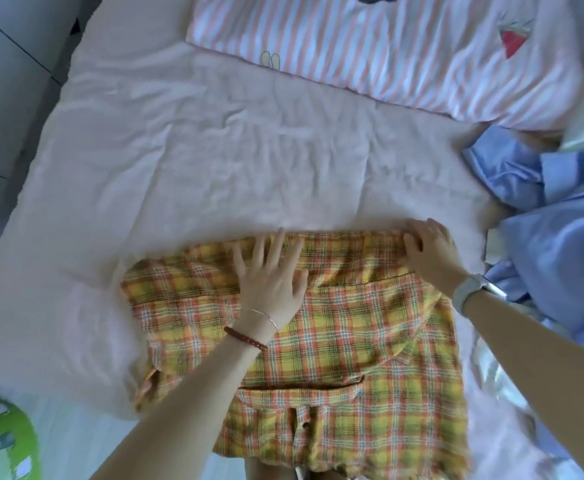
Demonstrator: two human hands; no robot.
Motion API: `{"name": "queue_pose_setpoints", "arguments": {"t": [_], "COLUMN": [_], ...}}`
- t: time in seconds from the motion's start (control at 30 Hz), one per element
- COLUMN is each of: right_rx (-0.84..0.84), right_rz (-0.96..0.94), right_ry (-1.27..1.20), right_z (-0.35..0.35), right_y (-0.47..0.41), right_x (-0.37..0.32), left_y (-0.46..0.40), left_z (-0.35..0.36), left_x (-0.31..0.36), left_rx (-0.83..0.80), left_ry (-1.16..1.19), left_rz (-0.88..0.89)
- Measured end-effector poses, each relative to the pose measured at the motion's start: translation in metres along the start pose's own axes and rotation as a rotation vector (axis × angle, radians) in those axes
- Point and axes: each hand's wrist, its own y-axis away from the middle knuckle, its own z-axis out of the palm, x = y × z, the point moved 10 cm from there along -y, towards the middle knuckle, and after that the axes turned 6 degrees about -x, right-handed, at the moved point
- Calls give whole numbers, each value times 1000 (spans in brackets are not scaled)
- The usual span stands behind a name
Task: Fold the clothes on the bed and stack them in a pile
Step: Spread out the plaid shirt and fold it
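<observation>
Both hands, left hand [270,275] and right hand [429,247], flat and holding nothing, I smooth the yellow-orange plaid cotton shirt [335,341] on the pink-sheeted bed [179,168]; next, likely fold in half.

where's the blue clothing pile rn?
Head view, right edge: the blue clothes lie crumpled on the bed, just right of the right hand and plaid shirt.

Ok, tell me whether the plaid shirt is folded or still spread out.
Partly folded. The plaid shirt lies flat on the bed with its sides turned in; both hands, left and right, press its far edge.
</observation>
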Motion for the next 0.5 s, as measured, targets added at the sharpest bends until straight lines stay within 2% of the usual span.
{"name": "queue_pose_setpoints", "arguments": {"t": [0.07, 0.13, 0.4, 0.5], "right_rx": [-104, -143, -98, -38], "right_rz": [-45, -85, 91, 156], "right_ry": [-74, -100, -177, -131], "right_z": [3, 2, -4, -17], "right_y": [-6, -9, -29, -31], "right_x": [13, 20, 55, 64], "left_y": [-5, -9, -15, -17], "left_z": [31, 51, 65, 64], "left_x": [17, 14, -6, -5], "left_rx": [-111, -171, -221, -247], "left_ry": [-66, -94, -181, -205], "left_rz": [35, -2, -52, -43]}}
